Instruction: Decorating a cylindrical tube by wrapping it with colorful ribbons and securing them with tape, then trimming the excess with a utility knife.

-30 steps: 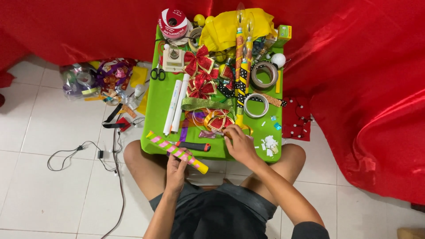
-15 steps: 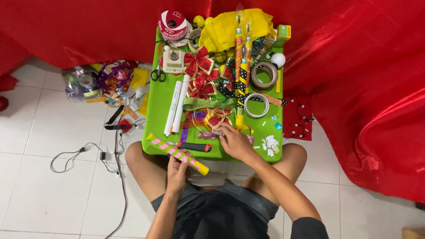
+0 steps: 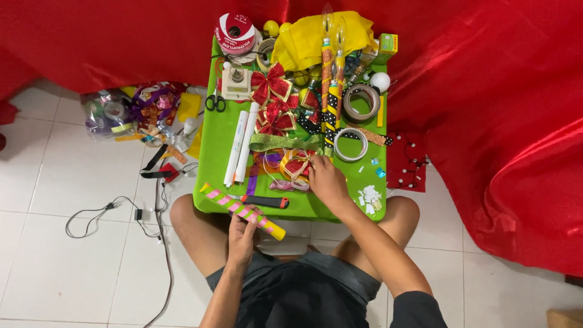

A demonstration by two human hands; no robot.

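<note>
A striped tube (image 3: 243, 211), pink and green with a yellow end, lies slantwise across the near edge of a green surface (image 3: 215, 152), just below the centre of the frame. The seated person's left hand (image 3: 242, 238) is clamped around its lower half, holding it partly over the lap. The right hand (image 3: 326, 181) reaches into the middle of the surface, fingers curled down on a tangle of red, gold and purple ribbon (image 3: 296, 165); whether it has closed on a strand cannot be told.

Just above the tube lies a cutter (image 3: 262, 201) with a black and orange handle, close to it but apart. Two white rolls (image 3: 240, 148) lie side by side toward the left of the surface, and a green glitter ribbon (image 3: 285, 142) crosses the centre. Red bows (image 3: 271, 100) crowd the upper middle, with scissors (image 3: 214, 103) to their left and tape rings (image 3: 361, 102) to the right. Yellow cloth (image 3: 303, 39) sits along the top edge. Red fabric (image 3: 504, 121) fills the upper frame and right side; cables (image 3: 112, 209) trail over the white tiled floor at lower left.

The step in hand appears to be picking a ribbon for the tube. The next move would call for lifting one strand free of the tangle while the tube is held steady.
</note>
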